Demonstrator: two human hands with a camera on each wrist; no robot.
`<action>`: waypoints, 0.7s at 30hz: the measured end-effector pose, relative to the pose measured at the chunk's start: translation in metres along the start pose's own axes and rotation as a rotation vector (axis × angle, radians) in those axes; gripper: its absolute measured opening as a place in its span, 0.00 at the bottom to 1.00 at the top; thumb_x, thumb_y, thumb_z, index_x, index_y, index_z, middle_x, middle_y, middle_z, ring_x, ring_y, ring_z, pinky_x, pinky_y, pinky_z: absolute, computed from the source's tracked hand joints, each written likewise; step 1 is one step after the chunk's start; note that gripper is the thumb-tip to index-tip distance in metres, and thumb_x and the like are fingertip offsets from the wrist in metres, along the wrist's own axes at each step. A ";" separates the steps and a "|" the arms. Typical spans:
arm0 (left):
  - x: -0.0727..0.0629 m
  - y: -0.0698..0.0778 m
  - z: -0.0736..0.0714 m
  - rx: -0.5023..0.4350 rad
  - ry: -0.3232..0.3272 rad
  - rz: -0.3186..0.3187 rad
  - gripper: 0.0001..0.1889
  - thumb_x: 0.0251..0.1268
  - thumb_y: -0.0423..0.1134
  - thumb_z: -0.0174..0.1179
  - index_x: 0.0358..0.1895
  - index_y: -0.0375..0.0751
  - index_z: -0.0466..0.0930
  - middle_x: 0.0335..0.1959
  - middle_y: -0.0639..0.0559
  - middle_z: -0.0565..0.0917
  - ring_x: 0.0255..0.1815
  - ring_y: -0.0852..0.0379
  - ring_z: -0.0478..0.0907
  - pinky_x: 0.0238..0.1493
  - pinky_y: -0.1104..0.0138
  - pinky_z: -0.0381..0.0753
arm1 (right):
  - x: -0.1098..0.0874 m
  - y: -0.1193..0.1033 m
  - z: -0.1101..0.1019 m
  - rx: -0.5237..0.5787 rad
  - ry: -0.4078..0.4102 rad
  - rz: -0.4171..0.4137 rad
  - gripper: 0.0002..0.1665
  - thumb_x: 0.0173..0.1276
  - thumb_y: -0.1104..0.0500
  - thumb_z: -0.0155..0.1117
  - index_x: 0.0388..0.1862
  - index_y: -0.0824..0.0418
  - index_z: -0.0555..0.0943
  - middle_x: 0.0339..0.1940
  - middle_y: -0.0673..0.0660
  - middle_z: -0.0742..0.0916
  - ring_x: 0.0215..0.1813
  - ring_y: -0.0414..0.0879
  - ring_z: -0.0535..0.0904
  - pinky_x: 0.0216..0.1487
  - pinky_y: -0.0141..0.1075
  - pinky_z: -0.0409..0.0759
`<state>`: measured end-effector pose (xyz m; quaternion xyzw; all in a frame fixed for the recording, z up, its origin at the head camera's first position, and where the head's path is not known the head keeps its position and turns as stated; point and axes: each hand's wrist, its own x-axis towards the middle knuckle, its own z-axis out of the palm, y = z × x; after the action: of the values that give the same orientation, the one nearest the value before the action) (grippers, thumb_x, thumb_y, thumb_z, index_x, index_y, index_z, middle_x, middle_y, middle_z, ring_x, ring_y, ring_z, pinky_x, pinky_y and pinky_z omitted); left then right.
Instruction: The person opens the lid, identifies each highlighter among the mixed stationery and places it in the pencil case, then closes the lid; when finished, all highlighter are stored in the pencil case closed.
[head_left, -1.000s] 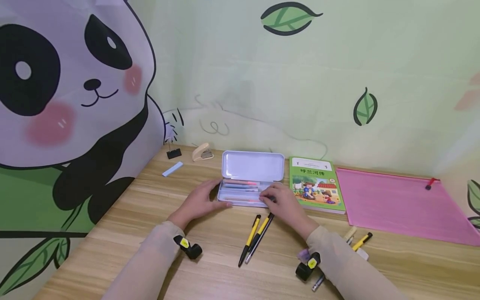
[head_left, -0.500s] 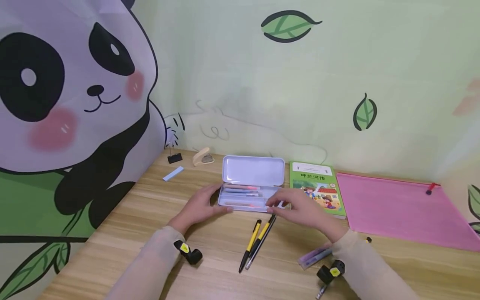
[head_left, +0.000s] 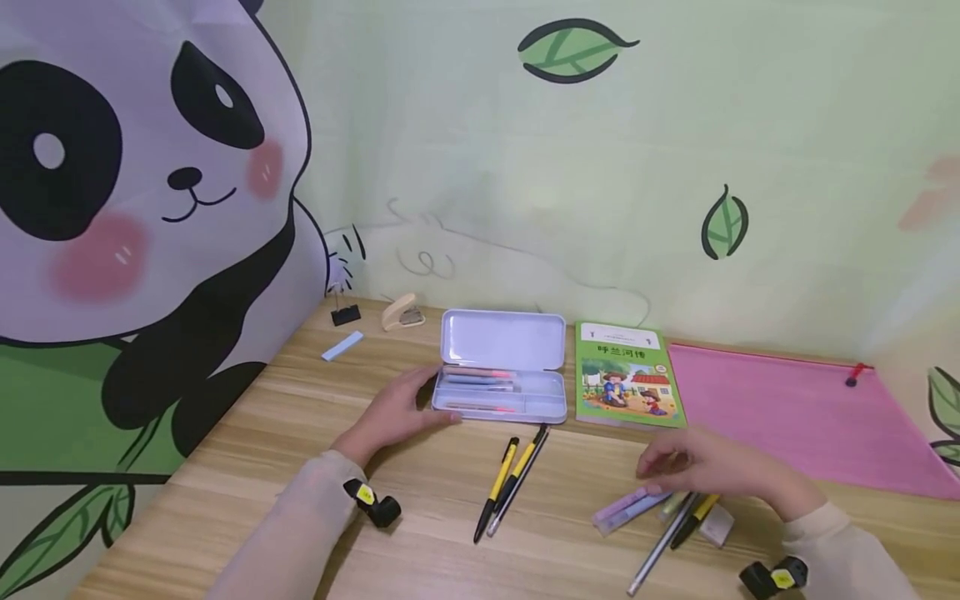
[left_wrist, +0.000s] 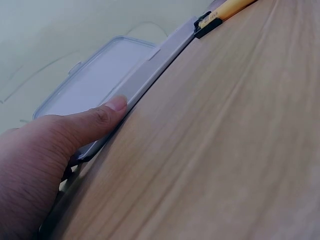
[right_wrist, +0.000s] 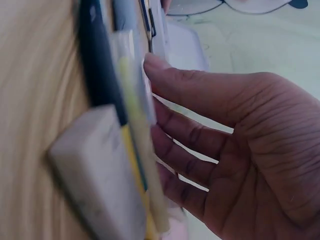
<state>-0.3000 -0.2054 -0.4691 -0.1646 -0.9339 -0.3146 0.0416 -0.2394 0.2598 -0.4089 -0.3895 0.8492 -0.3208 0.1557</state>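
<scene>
My left hand [head_left: 390,415] holds the left end of an open pale lilac pencil case [head_left: 545,407]. In the left wrist view its thumb [left_wrist: 107,117] lies along the case's front wall; the other fingers are mostly hidden. Several pens [head_left: 480,386] lie in the compartments on the case's left side. My right hand [head_left: 720,468] hovers over a small pile at the right, its fingers bent loosely beside a purple and a blue highlighter [head_left: 633,510]. Whether they touch is unclear. A white eraser [right_wrist: 100,170], a yellow-and-black pen [head_left: 693,523] and a grey pencil [head_left: 660,550] are in that pile.
Two yellow-and-black pens [head_left: 497,487] and a dark pencil [head_left: 519,482] lie before the case. A green book [head_left: 628,375] and pink zip pouch [head_left: 780,417] are to its right. A stapler [head_left: 403,312], binder clip [head_left: 346,315] and blue strip [head_left: 342,346] sit back left.
My right hand has left the pencil case's right end and moved right to the pile of highlighters and pens. My left hand has stayed on the case.
</scene>
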 end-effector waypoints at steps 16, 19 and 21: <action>-0.001 0.003 -0.001 0.017 -0.013 -0.008 0.55 0.50 0.72 0.68 0.78 0.46 0.60 0.75 0.44 0.67 0.76 0.42 0.62 0.75 0.46 0.60 | -0.001 0.011 0.002 -0.038 0.022 0.082 0.05 0.68 0.52 0.70 0.40 0.48 0.82 0.34 0.44 0.84 0.37 0.41 0.79 0.39 0.34 0.80; -0.001 0.003 -0.001 0.015 -0.011 -0.008 0.55 0.50 0.72 0.68 0.78 0.46 0.61 0.75 0.44 0.67 0.76 0.42 0.62 0.75 0.46 0.60 | -0.001 0.011 0.002 0.014 0.030 0.092 0.04 0.70 0.54 0.67 0.41 0.50 0.82 0.32 0.48 0.85 0.33 0.42 0.79 0.35 0.35 0.81; 0.000 0.003 -0.001 0.014 -0.010 -0.010 0.55 0.49 0.72 0.68 0.78 0.48 0.61 0.75 0.45 0.67 0.76 0.43 0.62 0.75 0.46 0.60 | -0.001 0.010 0.002 0.037 0.041 0.095 0.04 0.71 0.55 0.66 0.43 0.51 0.82 0.32 0.49 0.85 0.31 0.42 0.79 0.31 0.35 0.82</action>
<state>-0.2987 -0.2038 -0.4667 -0.1611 -0.9371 -0.3076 0.0362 -0.2432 0.2647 -0.4174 -0.3390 0.8637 -0.3366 0.1603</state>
